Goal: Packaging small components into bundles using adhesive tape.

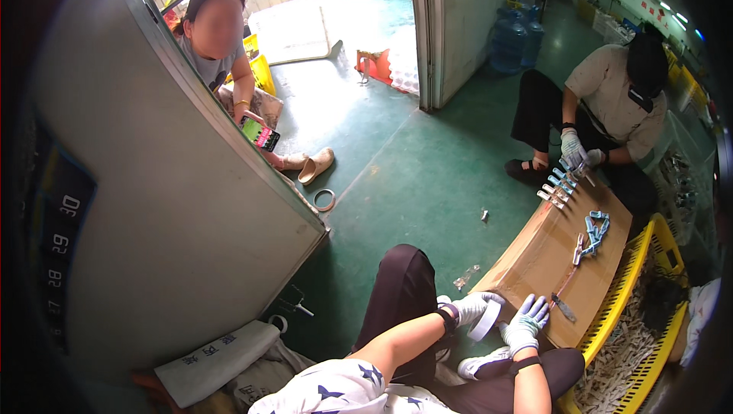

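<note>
I sit on a green floor with both hands in white and pale blue work gloves. My left hand [472, 307] holds a roll of white tape [485, 320] at the near corner of a flat brown cardboard box [534, 253]. My right hand [527, 324] rests on the box edge beside the roll, fingers spread, touching the tape. A knife-like blade [563, 307] lies on the cardboard just right of my right hand. Farther along the box lie a bunch of blue clips [595, 229] and a row of clips [557, 189] on its far edge.
A second person [611, 101] in gloves sits at the box's far end handling the clips. A third person [217, 40] sits beyond a grey door panel [175, 208] holding a phone. A yellow crate [637, 315] of small parts stands to the right. Water bottles [511, 40] stand at the back.
</note>
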Available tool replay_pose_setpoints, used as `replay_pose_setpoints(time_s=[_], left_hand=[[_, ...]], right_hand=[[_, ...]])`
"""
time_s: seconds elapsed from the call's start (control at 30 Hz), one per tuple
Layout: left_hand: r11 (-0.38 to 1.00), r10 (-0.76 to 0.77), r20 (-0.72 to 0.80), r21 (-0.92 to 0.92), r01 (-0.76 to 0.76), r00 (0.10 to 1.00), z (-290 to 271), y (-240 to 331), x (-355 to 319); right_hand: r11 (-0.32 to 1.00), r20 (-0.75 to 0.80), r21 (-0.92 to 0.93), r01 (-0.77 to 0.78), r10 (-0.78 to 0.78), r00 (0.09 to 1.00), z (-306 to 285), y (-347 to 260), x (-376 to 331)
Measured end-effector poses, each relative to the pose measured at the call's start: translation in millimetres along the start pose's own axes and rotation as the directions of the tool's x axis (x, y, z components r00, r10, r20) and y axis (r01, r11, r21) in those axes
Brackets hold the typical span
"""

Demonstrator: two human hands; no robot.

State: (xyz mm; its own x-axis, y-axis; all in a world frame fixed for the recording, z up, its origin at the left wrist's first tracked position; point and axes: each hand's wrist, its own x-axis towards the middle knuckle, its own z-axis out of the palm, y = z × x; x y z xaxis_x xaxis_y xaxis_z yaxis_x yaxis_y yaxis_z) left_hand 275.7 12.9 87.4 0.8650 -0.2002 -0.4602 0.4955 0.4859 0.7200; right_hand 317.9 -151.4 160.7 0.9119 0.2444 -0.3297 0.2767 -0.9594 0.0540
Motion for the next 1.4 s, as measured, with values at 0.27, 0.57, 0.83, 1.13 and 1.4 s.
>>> replay_pose_setpoints(time_s=[0.27, 0.57, 0.83, 1.13, 1.4], left_hand=[[0.99, -0.007, 0.039, 0.138, 0.001, 0.999, 4.0, 10.8, -7.1], [0.993, -0.038, 0.02, 0.109, 0.036, 0.999, 9.1, 12.2, -5.0], [0.988, 0.002, 0.035, 0.156, -0.008, 0.999, 0.4, -3.6, -5.8], [0.998, 0.003, -0.057, 0.056, 0.0, 0.998, -20.2, 1.9, -3.1], [0.978, -0.104, -0.062, -0.19, 0.09, 0.993, 14.4, 10.6, -4.1]], right_hand=[[1.0, -0.048, 0.009, 0.019, -0.019, 0.999, 1.6, 4.3, -1.4], [1.0, -0.061, 0.02, 0.015, -0.013, 0.998, 7.2, 10.9, -1.2], [0.998, -0.048, -0.024, 0.052, -0.053, 0.997, 12.1, 11.9, -5.5], [0.989, -0.171, 0.023, 0.146, -0.14, 0.975, 19.1, -2.7, 8.3], [0.997, -0.136, 0.033, 0.067, -0.062, 0.989, 25.9, 16.7, 5.3]])
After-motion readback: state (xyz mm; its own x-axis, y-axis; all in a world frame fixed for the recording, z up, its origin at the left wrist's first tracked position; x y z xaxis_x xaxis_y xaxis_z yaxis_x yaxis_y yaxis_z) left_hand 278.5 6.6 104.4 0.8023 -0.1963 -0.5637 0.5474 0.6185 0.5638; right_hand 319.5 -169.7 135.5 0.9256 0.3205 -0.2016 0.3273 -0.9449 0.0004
